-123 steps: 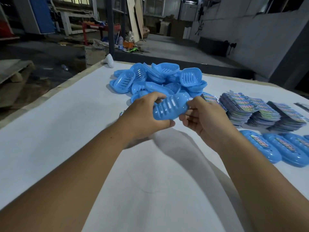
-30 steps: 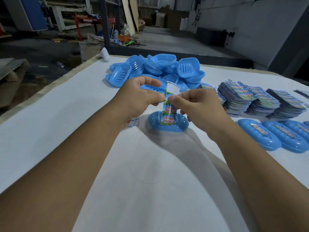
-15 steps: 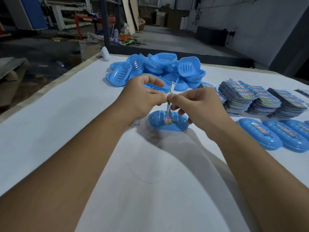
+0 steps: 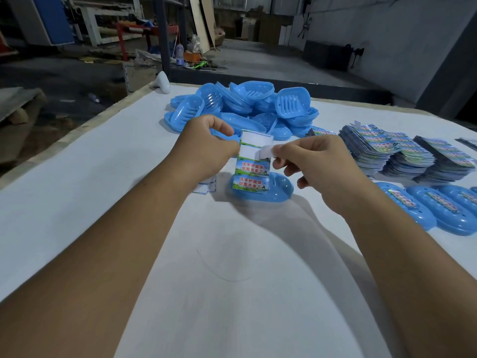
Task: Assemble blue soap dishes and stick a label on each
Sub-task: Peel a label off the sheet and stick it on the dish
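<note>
A label point(image 4: 263, 155) is pinched by the right hand point(image 4: 313, 166) off a sheet point(image 4: 254, 161) held by the left hand point(image 4: 204, 148). The assembled dish point(image 4: 273, 193) below seems unlabelled; several labelled dishes point(image 4: 405, 205) lie right, many loose halves point(image 4: 242, 104) remain.

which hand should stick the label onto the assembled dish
Likely the right hand: it pinches the half-peeled label directly above the assembled soap dish. The left hand grips the label sheet.
</note>
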Available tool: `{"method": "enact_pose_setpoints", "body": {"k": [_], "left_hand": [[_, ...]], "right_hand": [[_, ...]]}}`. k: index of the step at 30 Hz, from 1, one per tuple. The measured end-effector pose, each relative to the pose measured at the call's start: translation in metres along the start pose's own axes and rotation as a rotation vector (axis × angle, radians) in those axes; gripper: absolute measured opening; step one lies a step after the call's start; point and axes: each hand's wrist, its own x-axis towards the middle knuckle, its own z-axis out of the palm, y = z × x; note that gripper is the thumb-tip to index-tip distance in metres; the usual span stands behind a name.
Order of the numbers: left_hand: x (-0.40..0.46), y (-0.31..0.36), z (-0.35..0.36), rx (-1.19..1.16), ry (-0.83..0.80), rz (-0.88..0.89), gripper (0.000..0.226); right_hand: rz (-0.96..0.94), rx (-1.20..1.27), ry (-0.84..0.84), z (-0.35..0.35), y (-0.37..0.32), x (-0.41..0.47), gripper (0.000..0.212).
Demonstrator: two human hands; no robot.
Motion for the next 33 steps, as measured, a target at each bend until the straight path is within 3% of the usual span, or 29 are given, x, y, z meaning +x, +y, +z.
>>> {"method": "enact_pose_setpoints", "body": {"k": [8, 13, 16, 21, 26, 28, 30, 33], "left_hand": [[0.011, -0.015, -0.009, 0.206, 0.095, -0.052, 0.014], [0.011, -0.019, -0.014, 0.307, 0.152, -0.081, 0.009], [0.012, -0.021, -0.021, 0.499, 0.146, -0.113, 0.005], [0.01, -0.022, -0.027, 0.902, 0.091, -0.16, 0.027], [0.01, -0.023, -0.027, 1.081, 0.12, -0.169, 0.026], [0.009, -0.022, -0.026, 1.004, 0.135, -0.124, 0.023], [0.008, -0.019, -0.022, 0.734, 0.113, -0.034, 0.014], [-0.002, -0.006, -0.009, 0.289, -0.064, 0.083, 0.015]], "right_hand": [[0.111, 0.046, 0.033, -0.006, 0.0, 0.002, 0.029], [0.127, 0.035, 0.041, -0.005, -0.003, -0.001, 0.015], [0.143, 0.001, 0.057, -0.004, -0.003, -0.001, 0.019], [0.149, -0.029, 0.05, 0.0, -0.003, -0.001, 0.03], [0.134, -0.04, 0.041, 0.003, -0.002, -0.002, 0.022], [0.117, -0.041, 0.053, 0.005, -0.002, -0.002, 0.019], [0.096, -0.053, 0.083, 0.007, -0.002, -0.002, 0.02], [0.056, -0.104, 0.124, 0.01, -0.001, -0.001, 0.022]]}}
